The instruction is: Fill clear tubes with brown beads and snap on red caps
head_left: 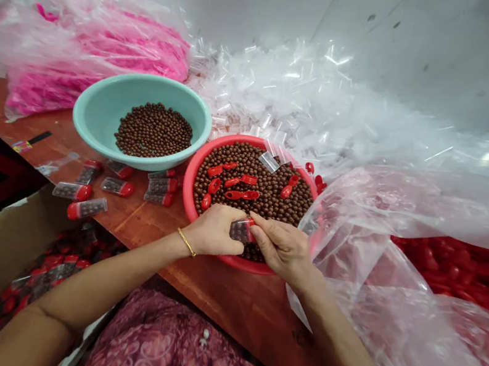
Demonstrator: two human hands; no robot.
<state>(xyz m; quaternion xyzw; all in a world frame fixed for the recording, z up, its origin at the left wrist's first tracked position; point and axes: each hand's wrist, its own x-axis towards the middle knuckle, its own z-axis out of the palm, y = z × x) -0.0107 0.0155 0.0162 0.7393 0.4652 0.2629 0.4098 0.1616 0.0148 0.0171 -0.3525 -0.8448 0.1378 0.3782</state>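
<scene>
Both hands meet over the near rim of a red bowl (192, 169) full of small brown balls with several red caps (237, 194) lying on top. My left hand (216, 230) is closed around a small clear tube (241, 230) filled with brown balls. My right hand (281, 246) pinches the tube's other end, where a bit of red shows. A gold bangle sits on my left wrist.
A teal bowl (96, 114) with more brown balls stands left of the red one. Several filled, red-capped tubes (86, 206) lie on the wooden table. A box (52, 271) below holds more. Clear tubes (296, 98) are heaped behind; plastic bags hold pink (121, 47) and red (468, 273) parts.
</scene>
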